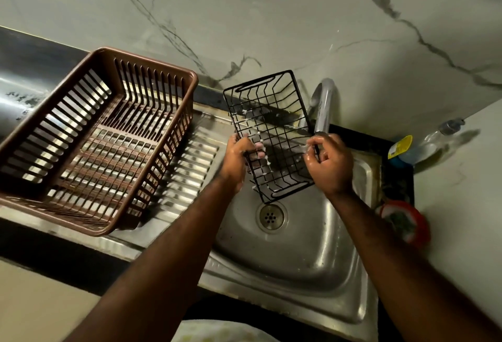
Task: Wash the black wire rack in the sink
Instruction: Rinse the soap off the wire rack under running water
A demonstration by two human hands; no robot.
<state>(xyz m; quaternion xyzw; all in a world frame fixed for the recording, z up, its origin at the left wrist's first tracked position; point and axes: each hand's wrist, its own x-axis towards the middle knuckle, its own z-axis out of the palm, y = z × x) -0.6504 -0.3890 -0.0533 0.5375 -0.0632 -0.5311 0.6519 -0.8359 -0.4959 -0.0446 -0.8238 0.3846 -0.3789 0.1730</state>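
Sink (312,265): black wire rack (267,135) is held tilted above it, soapy.
Left hand (236,159): fingers are curled round rack's left edge.
Right hand (330,165): rack's right edge is pinched.

Bare forearms, left hand (235,157) and right hand (330,164) wet with suds, pale patterned garment (217,333) below

A pale wall (271,16) veined with grey rises behind the counter (461,200) — white at the right, black-edged along the front. The light is dim and greenish, casting soft shadows.
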